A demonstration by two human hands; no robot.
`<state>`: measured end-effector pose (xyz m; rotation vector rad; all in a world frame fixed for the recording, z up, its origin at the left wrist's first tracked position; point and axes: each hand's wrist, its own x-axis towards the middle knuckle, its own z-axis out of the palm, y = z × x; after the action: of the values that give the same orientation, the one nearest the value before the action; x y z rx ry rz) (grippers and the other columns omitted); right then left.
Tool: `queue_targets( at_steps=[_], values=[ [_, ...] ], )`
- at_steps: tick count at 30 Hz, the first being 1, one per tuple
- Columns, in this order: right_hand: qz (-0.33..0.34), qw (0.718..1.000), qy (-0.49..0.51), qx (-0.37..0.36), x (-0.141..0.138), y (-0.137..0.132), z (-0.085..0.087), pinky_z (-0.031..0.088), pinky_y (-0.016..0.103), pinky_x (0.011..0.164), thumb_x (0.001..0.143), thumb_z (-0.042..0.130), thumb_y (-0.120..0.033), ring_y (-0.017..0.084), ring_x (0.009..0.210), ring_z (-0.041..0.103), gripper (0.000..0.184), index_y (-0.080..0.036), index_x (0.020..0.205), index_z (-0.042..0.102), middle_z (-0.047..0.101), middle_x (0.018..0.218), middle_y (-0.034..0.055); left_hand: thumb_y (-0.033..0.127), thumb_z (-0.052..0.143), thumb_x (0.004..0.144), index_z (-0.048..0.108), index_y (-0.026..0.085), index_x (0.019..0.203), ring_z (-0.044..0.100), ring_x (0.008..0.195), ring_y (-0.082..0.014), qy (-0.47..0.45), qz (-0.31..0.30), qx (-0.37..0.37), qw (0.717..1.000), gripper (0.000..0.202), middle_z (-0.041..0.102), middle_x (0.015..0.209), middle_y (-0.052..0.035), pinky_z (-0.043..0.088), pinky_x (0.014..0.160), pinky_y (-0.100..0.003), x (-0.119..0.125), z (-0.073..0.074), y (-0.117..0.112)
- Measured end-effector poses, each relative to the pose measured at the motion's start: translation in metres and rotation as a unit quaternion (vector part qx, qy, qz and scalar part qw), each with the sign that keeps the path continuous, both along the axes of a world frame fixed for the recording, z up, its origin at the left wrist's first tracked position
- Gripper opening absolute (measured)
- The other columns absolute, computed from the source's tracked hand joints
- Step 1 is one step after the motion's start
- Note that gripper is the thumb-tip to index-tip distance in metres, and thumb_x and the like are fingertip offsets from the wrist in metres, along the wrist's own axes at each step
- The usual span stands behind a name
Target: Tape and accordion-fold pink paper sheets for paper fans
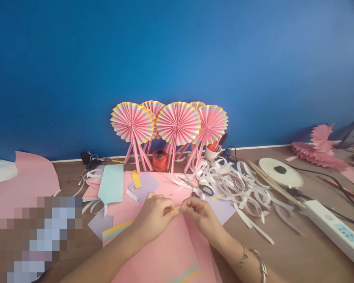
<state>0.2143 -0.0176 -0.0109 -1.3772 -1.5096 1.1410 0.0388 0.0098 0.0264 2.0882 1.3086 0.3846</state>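
Observation:
My left hand and my right hand meet above the middle of the table, fingertips pinched close together. Between them shows a small narrow yellow strip, with its ends hidden by my fingers. Both hands are closed on it, as far as the fingers show. Beneath them lies a large pink paper sheet with yellow and light blue bands at its edges. Black-handled scissors lie just beyond my right hand. Past my left hand are a lilac paper piece and a small yellow paper piece.
Several pleated pink paper fans stand against the blue wall, behind a red ribbon roll. Curled white strips heap at right, near a round white lid and a power strip. Light blue paper lies left.

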Motion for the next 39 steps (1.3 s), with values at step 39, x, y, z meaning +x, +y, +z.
queue_targets(
  at_steps=[39],
  values=[
    [-0.215,0.753,-0.588,0.201,0.073,0.035,0.006,0.027,0.036,0.070,0.085,0.048,-0.023,0.026,0.089,0.051,0.016,-0.018,0.077,0.061,0.065,0.088,0.0083,0.025,0.052,0.079,0.043,0.019,0.056,0.036,0.053,-0.0099,-0.039,-0.224,-0.074,0.971,0.025,0.039,0.057,0.0054,0.026,0.051,-0.024,-0.008,0.043,0.053]
  ],
)
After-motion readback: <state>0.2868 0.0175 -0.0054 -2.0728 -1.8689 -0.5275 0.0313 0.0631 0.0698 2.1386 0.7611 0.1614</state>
